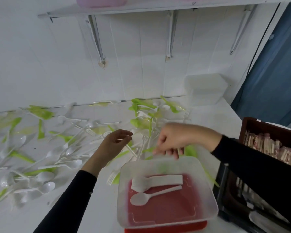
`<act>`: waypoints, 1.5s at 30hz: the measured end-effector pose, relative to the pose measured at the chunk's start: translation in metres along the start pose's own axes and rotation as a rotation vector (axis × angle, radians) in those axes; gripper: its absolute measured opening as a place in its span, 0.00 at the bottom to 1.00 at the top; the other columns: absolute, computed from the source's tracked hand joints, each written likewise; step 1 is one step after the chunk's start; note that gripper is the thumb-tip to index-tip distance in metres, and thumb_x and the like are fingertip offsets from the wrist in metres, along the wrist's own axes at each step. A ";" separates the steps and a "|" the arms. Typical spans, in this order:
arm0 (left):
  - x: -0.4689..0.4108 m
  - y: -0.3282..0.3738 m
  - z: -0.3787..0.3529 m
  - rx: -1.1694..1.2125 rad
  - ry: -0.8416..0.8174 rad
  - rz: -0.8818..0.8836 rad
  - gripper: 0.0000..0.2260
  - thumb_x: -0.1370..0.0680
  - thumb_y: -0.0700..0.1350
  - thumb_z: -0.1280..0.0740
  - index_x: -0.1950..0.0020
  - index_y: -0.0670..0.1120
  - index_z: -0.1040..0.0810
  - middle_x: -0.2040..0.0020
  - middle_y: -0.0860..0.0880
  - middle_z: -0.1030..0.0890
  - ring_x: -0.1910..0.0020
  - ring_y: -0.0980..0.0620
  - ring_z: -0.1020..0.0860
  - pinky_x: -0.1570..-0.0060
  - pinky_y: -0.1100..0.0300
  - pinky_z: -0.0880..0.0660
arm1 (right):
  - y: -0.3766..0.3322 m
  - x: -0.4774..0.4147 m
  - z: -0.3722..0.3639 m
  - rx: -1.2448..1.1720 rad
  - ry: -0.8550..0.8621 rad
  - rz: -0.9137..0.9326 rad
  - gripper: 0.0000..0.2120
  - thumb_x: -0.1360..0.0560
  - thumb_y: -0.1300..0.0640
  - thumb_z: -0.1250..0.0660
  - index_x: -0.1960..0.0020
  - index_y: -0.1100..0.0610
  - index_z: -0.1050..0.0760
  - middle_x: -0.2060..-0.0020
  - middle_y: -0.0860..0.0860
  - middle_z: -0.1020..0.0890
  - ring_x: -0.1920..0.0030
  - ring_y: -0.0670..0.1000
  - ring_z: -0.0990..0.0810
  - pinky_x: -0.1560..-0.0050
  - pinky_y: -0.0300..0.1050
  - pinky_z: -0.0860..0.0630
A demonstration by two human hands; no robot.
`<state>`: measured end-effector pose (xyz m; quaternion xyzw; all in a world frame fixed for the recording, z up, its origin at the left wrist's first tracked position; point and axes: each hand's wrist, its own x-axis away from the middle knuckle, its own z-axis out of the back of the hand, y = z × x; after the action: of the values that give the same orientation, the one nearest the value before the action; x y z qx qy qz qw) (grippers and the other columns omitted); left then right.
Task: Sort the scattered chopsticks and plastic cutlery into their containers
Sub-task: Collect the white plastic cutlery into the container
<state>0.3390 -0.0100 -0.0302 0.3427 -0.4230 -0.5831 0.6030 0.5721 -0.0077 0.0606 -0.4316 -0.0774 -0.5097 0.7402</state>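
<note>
Two white spoons (140, 198) lie in your clear container (207, 182); your right hand (173, 140) pinches a green utensil (148, 149), left hand (112, 145) fingers (126, 132) relaxed above scattered cutlery (74, 163).

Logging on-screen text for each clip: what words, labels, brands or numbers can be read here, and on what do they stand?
No text can be read in this frame.
Chopstick wrappers in the brown crate: reddish print, too blurred to read.
Clear container and the white spoons in it: no lettering visible.
Scattered cutlery, wall and shelf: no lettering visible.
</note>
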 end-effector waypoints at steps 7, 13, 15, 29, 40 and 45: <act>-0.082 -0.008 -0.038 -0.483 0.080 -0.223 0.03 0.24 0.44 0.29 0.52 0.49 0.15 0.58 0.51 0.19 0.62 0.55 0.24 0.51 0.56 0.26 | 0.072 -0.080 0.078 -0.140 0.406 -0.184 0.06 0.22 0.60 0.36 0.51 0.62 0.22 0.60 0.57 0.19 0.67 0.54 0.18 0.72 0.41 0.22; -0.119 -0.022 -0.056 -0.876 -0.055 -0.171 0.12 0.24 0.55 0.29 0.45 0.50 0.18 0.44 0.48 0.24 0.41 0.48 0.26 0.47 0.54 0.26 | 0.097 -0.139 0.078 0.215 0.458 -0.195 0.11 0.23 0.60 0.41 0.60 0.57 0.22 0.60 0.52 0.20 0.56 0.59 0.20 0.60 0.45 0.25; -0.124 -0.027 -0.058 -0.869 -0.099 -0.147 0.12 0.25 0.54 0.28 0.47 0.49 0.18 0.45 0.47 0.25 0.41 0.47 0.26 0.46 0.54 0.26 | 0.102 -0.154 0.072 0.262 0.439 -0.182 0.09 0.21 0.57 0.39 0.58 0.54 0.22 0.58 0.51 0.21 0.53 0.57 0.21 0.58 0.45 0.27; -0.153 0.003 0.004 0.711 0.015 0.063 0.05 0.18 0.37 0.39 0.51 0.40 0.24 0.50 0.45 0.15 0.50 0.48 0.17 0.48 0.58 0.20 | 0.145 -0.175 0.066 0.091 0.186 -0.087 0.10 0.28 0.51 0.25 0.53 0.52 0.25 0.61 0.43 0.25 0.58 0.48 0.24 0.61 0.37 0.30; -0.227 0.021 -0.039 -0.523 -0.020 -0.251 0.08 0.25 0.52 0.28 0.56 0.49 0.20 0.59 0.53 0.19 0.58 0.52 0.21 0.55 0.60 0.25 | 0.137 -0.199 0.106 -0.712 0.587 -0.358 0.08 0.22 0.59 0.41 0.59 0.60 0.32 0.64 0.57 0.24 0.74 0.50 0.37 0.75 0.38 0.41; -0.229 0.012 -0.051 -0.741 -0.145 -0.091 0.16 0.30 0.54 0.24 0.46 0.51 0.21 0.51 0.58 0.23 0.49 0.53 0.24 0.53 0.59 0.33 | 0.137 -0.215 0.094 -0.558 0.659 -0.370 0.17 0.23 0.49 0.33 0.62 0.59 0.33 0.68 0.54 0.26 0.76 0.51 0.32 0.77 0.40 0.36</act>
<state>0.3990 0.2141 -0.0658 0.0775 -0.2093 -0.7454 0.6281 0.6146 0.2223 -0.0779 -0.4082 0.2262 -0.7443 0.4777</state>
